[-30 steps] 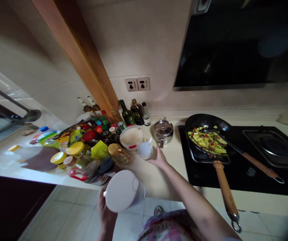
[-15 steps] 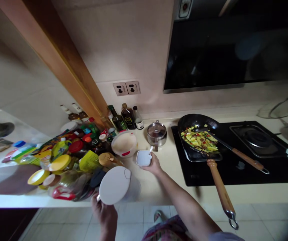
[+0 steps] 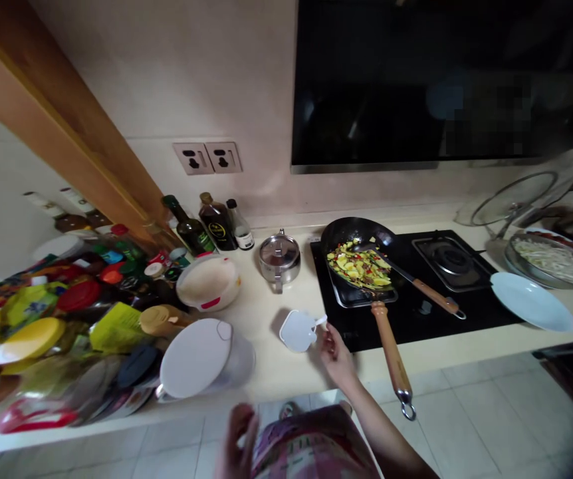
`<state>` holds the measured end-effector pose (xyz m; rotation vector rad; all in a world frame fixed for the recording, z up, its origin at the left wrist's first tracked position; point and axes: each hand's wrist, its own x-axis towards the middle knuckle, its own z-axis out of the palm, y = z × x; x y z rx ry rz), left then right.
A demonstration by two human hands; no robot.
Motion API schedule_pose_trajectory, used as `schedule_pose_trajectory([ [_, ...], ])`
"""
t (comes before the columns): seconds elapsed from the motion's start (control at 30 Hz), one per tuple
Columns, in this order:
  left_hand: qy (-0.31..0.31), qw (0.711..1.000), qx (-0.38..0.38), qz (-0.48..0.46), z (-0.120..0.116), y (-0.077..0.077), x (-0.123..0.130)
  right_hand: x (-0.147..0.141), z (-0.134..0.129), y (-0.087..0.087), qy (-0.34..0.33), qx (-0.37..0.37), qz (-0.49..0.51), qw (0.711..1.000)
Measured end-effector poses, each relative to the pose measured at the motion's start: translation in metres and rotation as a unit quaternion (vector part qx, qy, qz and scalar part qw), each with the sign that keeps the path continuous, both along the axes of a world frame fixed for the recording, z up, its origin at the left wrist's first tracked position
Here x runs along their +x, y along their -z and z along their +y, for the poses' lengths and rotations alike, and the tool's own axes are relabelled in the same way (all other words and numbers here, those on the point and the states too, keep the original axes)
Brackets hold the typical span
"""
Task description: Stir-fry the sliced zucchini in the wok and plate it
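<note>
Just beyond right hand [image 3: 335,352], head view: small white box [image 3: 297,330] on counter [image 3: 266,362], its little white handle [image 3: 321,320] at that hand's fingertips. Fingers bent; cannot tell whether they pinch handle or only touch it. Left hand [image 3: 239,436] loosely curled near counter edge, blurred; cannot tell if anything is in it. Ahead and left of left hand: white lidded jug [image 3: 197,359], with crowded jars farther left. Steel pot [image 3: 279,258] beyond box. Ahead and right of right hand: wok [image 3: 356,233] with yellow food [image 3: 359,265], spatula [image 3: 433,296] leaning in it.
</note>
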<state>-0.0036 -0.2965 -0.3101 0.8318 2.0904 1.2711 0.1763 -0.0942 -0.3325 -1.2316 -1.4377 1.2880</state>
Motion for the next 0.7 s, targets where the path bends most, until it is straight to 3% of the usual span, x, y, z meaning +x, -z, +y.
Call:
schedule_pose_trajectory([
  [0.07,0.093,0.987,0.031,0.127,0.038,-0.006,0.019,0.004,0.006,-0.008,-0.009,-0.004,0.043,0.999],
  [0.13,0.160,0.955,0.053,0.243,0.085,-0.019,0.026,0.003,0.013,-0.019,-0.030,-0.004,0.073,0.997],
  [0.2,0.197,0.931,0.049,0.303,0.125,-0.030,0.025,0.002,0.019,-0.030,-0.056,-0.006,0.093,0.994],
  [0.27,0.223,0.926,0.046,0.302,0.149,-0.035,0.019,0.002,0.022,-0.038,-0.075,-0.007,0.089,0.993],
  [0.43,0.223,0.958,0.098,0.154,0.153,-0.031,0.002,0.006,0.020,-0.046,-0.089,0.024,0.012,0.996],
  [0.6,0.195,0.969,0.129,0.075,0.154,-0.028,-0.007,0.010,0.014,-0.055,-0.124,0.066,-0.038,0.989],
  [0.7,0.179,0.972,0.151,0.022,0.155,-0.024,-0.007,0.011,0.010,-0.061,-0.100,0.074,-0.044,0.991],
])
